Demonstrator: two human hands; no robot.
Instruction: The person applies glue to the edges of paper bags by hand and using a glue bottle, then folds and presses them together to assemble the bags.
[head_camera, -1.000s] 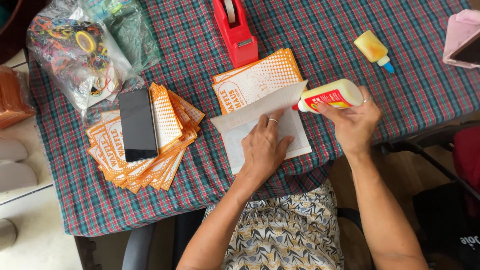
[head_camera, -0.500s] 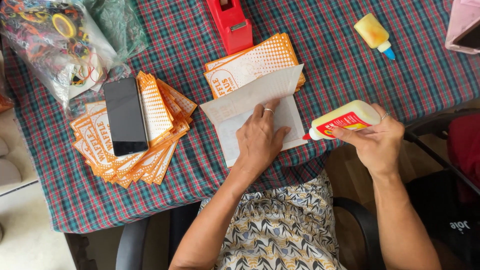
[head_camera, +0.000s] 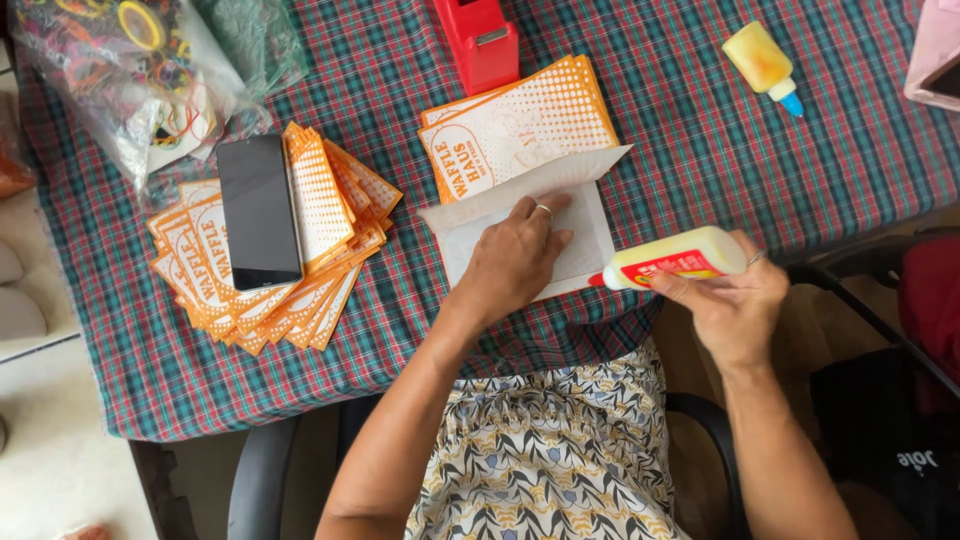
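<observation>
My left hand (head_camera: 515, 258) lies flat on a white paper sheet (head_camera: 585, 235) with a folded-up top flap, pressing it onto the plaid tablecloth (head_camera: 650, 110). My right hand (head_camera: 735, 305) grips a pale yellow glue bottle (head_camera: 680, 258) with a red label, held sideways. Its red tip touches the sheet's lower right corner. Just behind the sheet sits a small pile of orange-and-white paper bags (head_camera: 520, 125).
A fanned stack of orange-and-white bags (head_camera: 330, 215) lies at the left with a black phone (head_camera: 258, 212) on top. A clear bag of rubber bands (head_camera: 130, 60) is at the far left, a red tape dispenser (head_camera: 480, 40) at the back, a second glue bottle (head_camera: 765, 62) at the right.
My right hand has carried the glue bottle down along the sheet's right edge from its upper right corner to its lower right corner. My left hand stays pressed on the sheet.
</observation>
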